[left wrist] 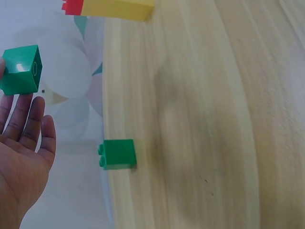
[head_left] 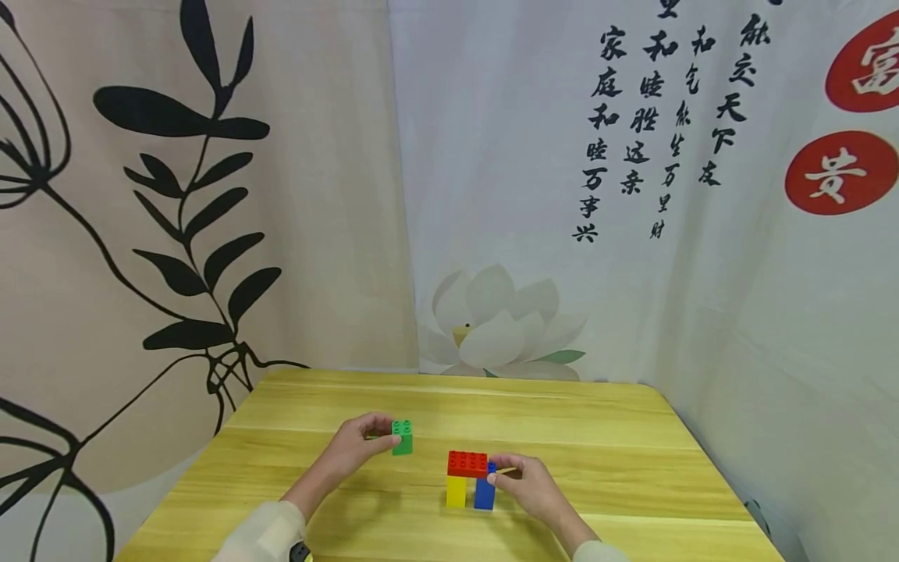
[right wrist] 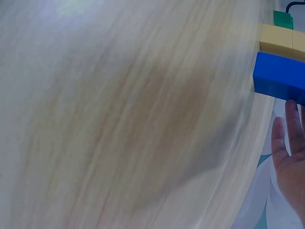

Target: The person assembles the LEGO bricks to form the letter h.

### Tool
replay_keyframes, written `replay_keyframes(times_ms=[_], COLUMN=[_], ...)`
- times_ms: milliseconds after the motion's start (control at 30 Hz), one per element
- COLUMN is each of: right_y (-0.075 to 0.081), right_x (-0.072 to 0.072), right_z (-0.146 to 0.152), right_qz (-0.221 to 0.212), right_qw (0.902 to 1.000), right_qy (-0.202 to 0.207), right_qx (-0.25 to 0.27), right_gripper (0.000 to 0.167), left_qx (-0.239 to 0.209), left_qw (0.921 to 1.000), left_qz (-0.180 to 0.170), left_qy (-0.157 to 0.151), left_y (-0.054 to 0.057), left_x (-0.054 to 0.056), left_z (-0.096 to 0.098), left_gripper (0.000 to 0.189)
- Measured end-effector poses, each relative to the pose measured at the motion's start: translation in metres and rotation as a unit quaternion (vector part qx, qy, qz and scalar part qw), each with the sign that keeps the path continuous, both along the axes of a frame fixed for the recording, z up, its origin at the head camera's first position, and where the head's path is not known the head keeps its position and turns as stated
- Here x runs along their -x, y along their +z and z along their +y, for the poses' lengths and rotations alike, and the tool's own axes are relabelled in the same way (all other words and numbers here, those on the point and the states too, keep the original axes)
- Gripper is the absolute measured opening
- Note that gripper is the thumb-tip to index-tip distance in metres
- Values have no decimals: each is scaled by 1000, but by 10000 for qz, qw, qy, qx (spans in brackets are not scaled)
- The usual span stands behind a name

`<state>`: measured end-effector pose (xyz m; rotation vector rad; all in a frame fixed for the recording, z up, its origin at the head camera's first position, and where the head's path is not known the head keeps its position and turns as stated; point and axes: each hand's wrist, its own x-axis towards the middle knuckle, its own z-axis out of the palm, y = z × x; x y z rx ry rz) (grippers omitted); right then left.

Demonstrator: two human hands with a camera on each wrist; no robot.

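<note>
My left hand pinches a green toy brick between thumb and fingers, above the table. In the left wrist view a second green brick stands on the table, studs facing the backdrop side. A small bridge stands front centre: a red brick lies across a yellow column and a blue column. My right hand pinches the upper right end of the blue column, close to the red brick. The right wrist view shows the blue column beside the fingers, their tips partly cut off.
The wooden table reaches back to a printed curtain with plant drawings, a lotus and writing. Curtain also hangs along the right side. A dark cable shows at the corner of the right wrist view.
</note>
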<state>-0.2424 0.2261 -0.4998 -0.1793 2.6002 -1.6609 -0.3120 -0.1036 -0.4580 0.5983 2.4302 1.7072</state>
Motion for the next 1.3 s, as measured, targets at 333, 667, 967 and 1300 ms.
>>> replay_keyframes(times_ms=[333, 667, 967, 1300], right_y=[0, 1, -1, -1], right_x=[-2, -1, -2, -1], right_z=[0, -1, -2, -3], right_qz=[10, -25, 12, 15], right_qw=[10000, 10000, 10000, 10000], right_qy=[-37, -56, -43, -73], right_qx=[49, 2, -8, -44], right_gripper=[46, 46, 46, 45], left_qx=[-151, -111, -244, -284], left_qw=[9999, 9998, 9993, 9987], left_qz=[28, 110, 84, -4], left_qy=[35, -82, -268, -414], left_y=[12, 19, 22, 20], left_x=[1, 4, 5, 5], left_z=[18, 33, 44, 53], left_gripper=[38, 40, 41, 38])
